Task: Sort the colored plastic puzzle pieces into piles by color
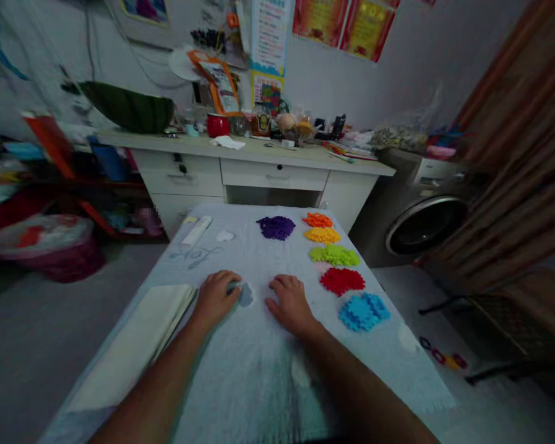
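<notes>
My left hand point(216, 297) rests palm down on the light blue cloth point(259, 364) covering the table, fingers curled over a small grey-blue piece point(245, 293) at its fingertips. My right hand point(289, 303) lies beside it, fingers bent and touching the cloth with nothing visible under them. To the right sit piles of small toothed plastic pieces sorted by colour: blue point(363, 311), red point(341, 280), green point(334, 254), yellow point(322, 235), orange point(317, 219) and purple point(276, 227).
A cream folded cloth point(136, 342) lies along the table's left edge. A white stick-like object point(197, 230) and a small white piece point(224, 235) lie farther back. Behind stand a cluttered white desk point(259, 161), a washing machine point(423, 213) and a covered red basin point(46, 243).
</notes>
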Demonstrator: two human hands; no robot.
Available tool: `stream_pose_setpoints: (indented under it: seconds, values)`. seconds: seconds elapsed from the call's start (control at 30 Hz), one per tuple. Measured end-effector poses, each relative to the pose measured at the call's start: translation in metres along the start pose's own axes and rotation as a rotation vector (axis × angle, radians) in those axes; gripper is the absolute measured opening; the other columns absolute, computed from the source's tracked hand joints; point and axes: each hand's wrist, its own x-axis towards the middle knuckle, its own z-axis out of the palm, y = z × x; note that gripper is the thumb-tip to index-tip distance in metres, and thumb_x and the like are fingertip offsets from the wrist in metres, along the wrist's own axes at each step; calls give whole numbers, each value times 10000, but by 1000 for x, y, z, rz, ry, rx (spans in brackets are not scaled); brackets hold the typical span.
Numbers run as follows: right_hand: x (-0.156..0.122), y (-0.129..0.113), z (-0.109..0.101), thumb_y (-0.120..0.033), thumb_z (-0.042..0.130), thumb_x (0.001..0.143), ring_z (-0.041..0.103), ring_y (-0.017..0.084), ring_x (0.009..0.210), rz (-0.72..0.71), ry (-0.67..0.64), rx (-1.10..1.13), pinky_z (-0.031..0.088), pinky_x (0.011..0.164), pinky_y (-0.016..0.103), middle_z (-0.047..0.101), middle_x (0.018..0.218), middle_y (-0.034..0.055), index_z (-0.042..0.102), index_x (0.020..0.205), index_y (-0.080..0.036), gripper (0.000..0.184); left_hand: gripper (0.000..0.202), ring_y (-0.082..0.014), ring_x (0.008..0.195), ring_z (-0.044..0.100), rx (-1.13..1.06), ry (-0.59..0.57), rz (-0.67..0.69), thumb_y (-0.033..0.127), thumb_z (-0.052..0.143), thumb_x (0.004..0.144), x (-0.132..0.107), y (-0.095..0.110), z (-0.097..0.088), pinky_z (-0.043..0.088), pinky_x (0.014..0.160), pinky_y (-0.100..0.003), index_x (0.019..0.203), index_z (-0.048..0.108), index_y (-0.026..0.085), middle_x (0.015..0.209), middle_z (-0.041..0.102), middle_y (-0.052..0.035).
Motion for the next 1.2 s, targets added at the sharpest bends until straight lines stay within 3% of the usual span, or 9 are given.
stream_pose_setpoints:
  seconds: [1.0, 1.2]
  values:
    - [0, 4, 0, -328, 629, 874, 465, 250, 1191, -19, 2, 60, 359, 1019, 429, 564, 1295, 92, 622, 1187, -215, 333, 207, -243, 1009, 585, 97, -15, 9, 304, 544, 810, -3, 18, 3, 407, 941, -401, 950, 676, 226, 1039, 675, -43]
    - [3, 5, 2, -334, 594, 891, 437, 260, 1255, 11, 29, 64, 334, 1064, 439, 540, 1375, 111, 577, 1274, -184, 412, 202, -253, 1011, 573, 127, -16, -24, 293, 557, 801, -5, 23, 1, 413, 923, -409, 955, 677, 241, 1054, 666, -41]
